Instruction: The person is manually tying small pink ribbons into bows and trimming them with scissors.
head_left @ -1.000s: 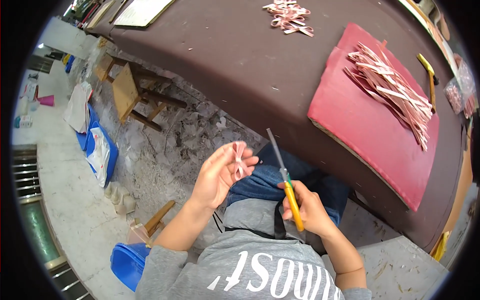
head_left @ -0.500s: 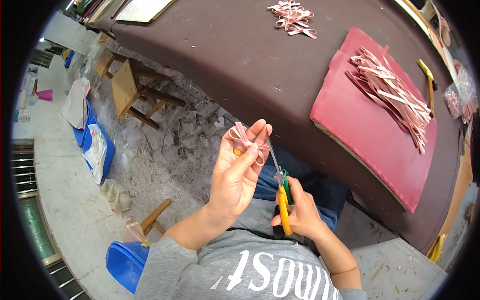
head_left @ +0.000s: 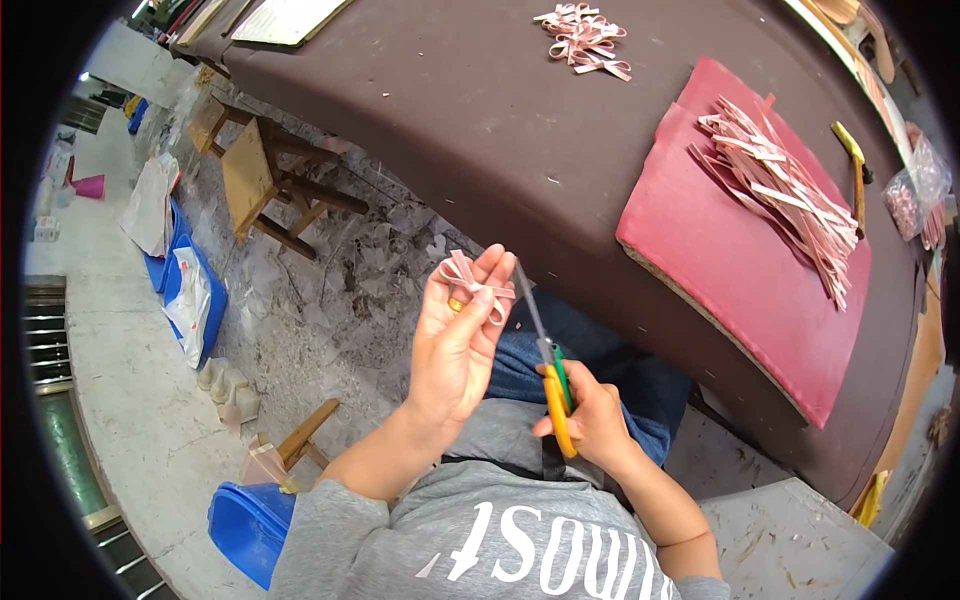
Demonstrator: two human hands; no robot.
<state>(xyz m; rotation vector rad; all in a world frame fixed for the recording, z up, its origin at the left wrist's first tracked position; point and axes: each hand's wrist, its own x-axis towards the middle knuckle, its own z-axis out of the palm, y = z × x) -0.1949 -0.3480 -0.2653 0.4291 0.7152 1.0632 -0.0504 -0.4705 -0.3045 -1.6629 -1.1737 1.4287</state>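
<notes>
My left hand (head_left: pixel 440 350) is closed in a pinch on a small pink ribbon bow (head_left: pixel 459 270), its thumb over the knot. Loops and a short tail show around the thumb and fingers. My right hand (head_left: pixel 602 420) grips scissors (head_left: pixel 557 405) with one yellow and one green handle. Their blades point away from me, the tips close beside my left fingertips, and look nearly closed and slightly blurred. A tiny pink scrap (head_left: pixel 518 325) shows just below the bow, apart from both hands.
On the brown-covered table (head_left: pixel 450 120) lie a pile of pink bows (head_left: pixel 588 40) and a red pad (head_left: pixel 690 225) bearing loose pink ribbon strips (head_left: pixel 775 190). A hammer (head_left: pixel 856 175) lies beyond the strips. Wooden stools (head_left: pixel 250 175) and blue bins (head_left: pixel 215 305) stand left on the littered floor.
Both hands have shifted a little to the left. The scissors' blades have come away from the bow's tail, which looks shorter, and a tiny pink scrap has appeared beneath it.
</notes>
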